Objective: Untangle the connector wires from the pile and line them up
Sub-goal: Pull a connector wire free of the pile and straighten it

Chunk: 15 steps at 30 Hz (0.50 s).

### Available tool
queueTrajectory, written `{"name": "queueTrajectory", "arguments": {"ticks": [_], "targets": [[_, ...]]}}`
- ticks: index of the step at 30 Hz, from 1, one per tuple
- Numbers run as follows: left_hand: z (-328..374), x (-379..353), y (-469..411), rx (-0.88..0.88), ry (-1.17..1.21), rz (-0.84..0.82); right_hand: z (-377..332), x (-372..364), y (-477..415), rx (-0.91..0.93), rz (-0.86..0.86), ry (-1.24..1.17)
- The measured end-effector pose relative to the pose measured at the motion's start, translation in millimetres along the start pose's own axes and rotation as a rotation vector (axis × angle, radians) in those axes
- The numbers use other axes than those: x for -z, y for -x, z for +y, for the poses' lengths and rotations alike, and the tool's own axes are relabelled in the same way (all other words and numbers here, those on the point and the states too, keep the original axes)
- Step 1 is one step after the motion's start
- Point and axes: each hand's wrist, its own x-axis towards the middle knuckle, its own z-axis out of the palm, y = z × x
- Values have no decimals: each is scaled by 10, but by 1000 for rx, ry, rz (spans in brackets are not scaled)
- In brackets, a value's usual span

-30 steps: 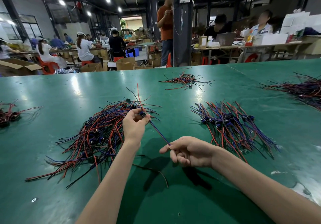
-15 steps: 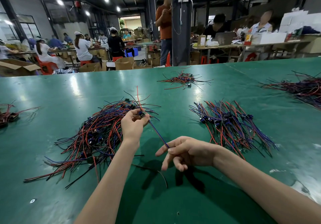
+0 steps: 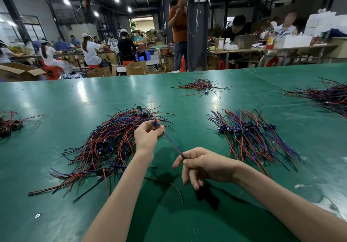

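Beyond the green table (image 3: 56, 101), workers (image 3: 90, 51) sit on red stools (image 3: 51, 72) near open cardboard boxes (image 3: 135, 68) and a dark pillar (image 3: 197, 41).

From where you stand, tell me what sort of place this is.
Most likely a factory assembly floor: a pile of connector wires on a long green table, rows of seated workers at benches behind, and open cardboard boxes.

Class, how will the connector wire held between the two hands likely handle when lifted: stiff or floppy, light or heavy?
Probably floppy: the connector wire runs straight, stretched between the left hand and right hand, whereas wires in the pile curve loosely. Likely light: fingertip pinches hold it.
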Motion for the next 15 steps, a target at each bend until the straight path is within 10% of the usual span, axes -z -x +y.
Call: {"name": "queueTrajectory", "arguments": {"ticks": [15], "targets": [[76, -37, 87, 274, 269, -228, -76, 288, 81, -109, -295, -180]]}}
